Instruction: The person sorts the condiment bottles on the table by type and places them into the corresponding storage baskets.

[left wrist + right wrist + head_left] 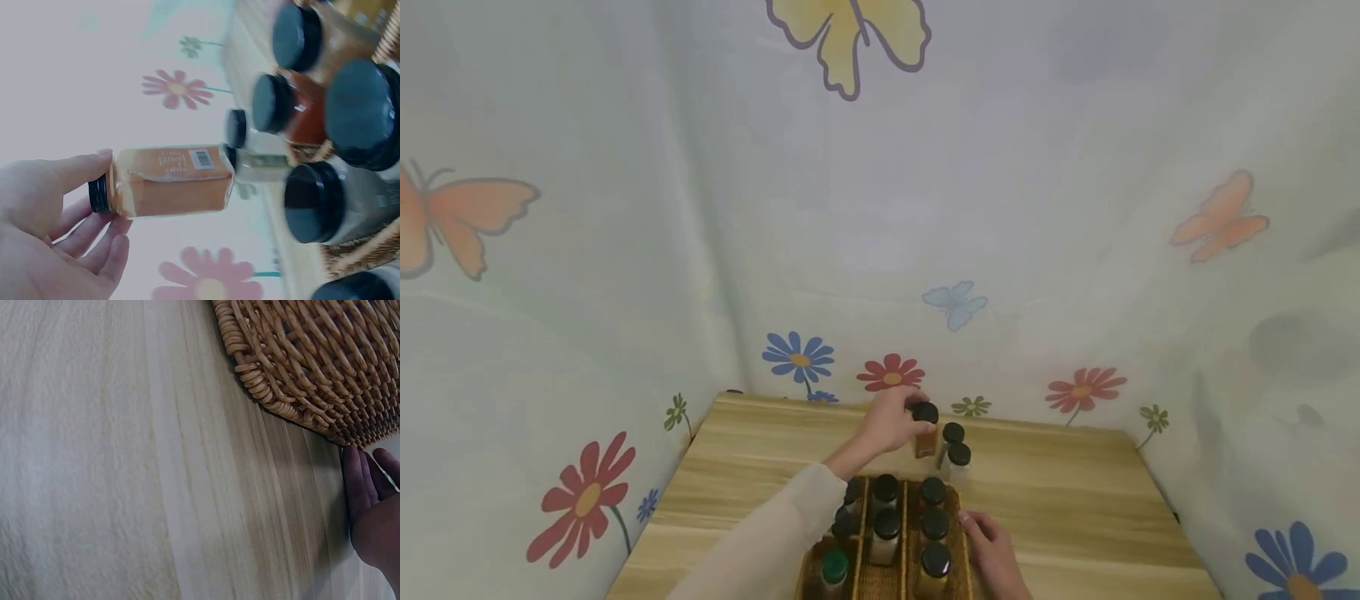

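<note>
My left hand (891, 421) pinches a spice jar (178, 190) by its black lid, beyond the far edge of the basket. The jar is clear, holds orange-brown powder and carries a barcode label. Two more black-lidded jars (958, 462) stand on the table just right of it. Below is a divided wicker basket (958, 500) with several black-lidded jars (886, 525) in its compartments. One green-lidded jar (833, 571) sits at its near left. My right hand (994, 552) is at the basket's right side, its fairly straight fingers at the woven wall (325, 369).
The wood-grain table (1075, 492) stretches to both sides of the basket. A pale cloth (985, 167) printed with flowers and butterflies hangs behind the table and along its sides. My left sleeve (775, 533) passes over the basket's left part.
</note>
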